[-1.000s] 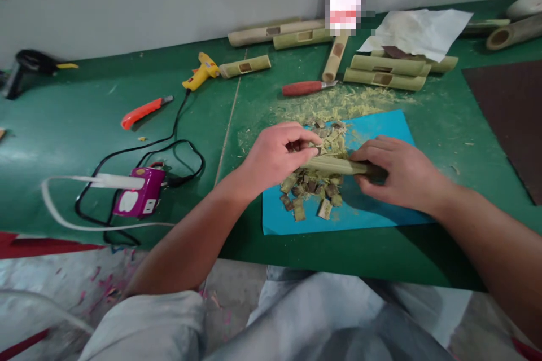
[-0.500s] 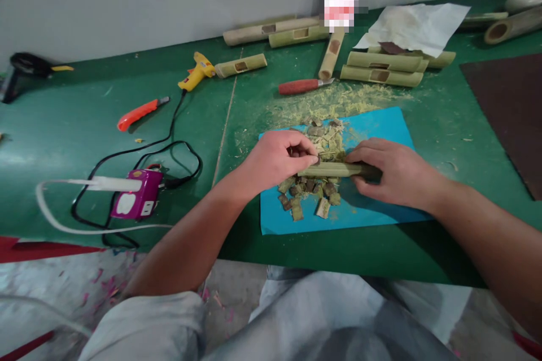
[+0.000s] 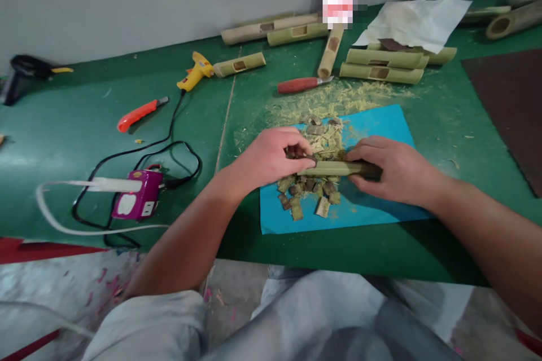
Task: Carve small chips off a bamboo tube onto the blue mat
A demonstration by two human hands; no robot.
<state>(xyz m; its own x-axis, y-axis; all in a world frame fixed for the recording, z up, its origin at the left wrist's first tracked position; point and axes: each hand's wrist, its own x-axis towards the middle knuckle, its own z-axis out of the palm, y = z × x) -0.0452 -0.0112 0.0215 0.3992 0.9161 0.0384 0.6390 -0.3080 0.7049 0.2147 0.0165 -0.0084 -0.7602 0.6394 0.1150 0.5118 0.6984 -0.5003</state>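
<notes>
A narrow greenish bamboo piece lies level above a blue sheet. Its right end is in my right hand, whose thumb and fingers close round it. At the left end is my left hand, closed, thumb and fingertips pinching a small dark chip against or just above the bamboo. Small bamboo chips and shavings lie on the sheet below and behind the piece.
Behind are a red-handled knife, cut bamboo tubes and white paper. Leftward lie a yellow glue gun, an orange cutter and a purple power adapter with cables. A dark board is at right.
The hands have barely moved. The fingertips of my left hand have shifted slightly left, and more of the dark chip shows at the bamboo's left end.
</notes>
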